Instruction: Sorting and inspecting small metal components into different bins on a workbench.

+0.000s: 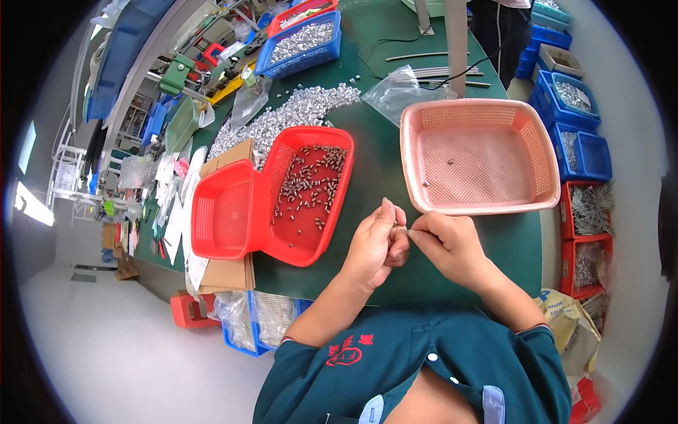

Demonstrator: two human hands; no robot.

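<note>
My left hand and my right hand meet above the green table, fingertips pinched together on a small metal part. Just left of my hands a red basket lies tilted, with several small dark metal pieces inside. A second red basket rests under its left side and looks empty. Beyond my right hand sits a pink basket holding only a few small pieces.
A heap of silvery metal parts lies on the table behind the red baskets, with a blue tray of more parts farther back. Clear plastic bags, thin rods and a cable lie at the back. Blue and red bins stack at the right.
</note>
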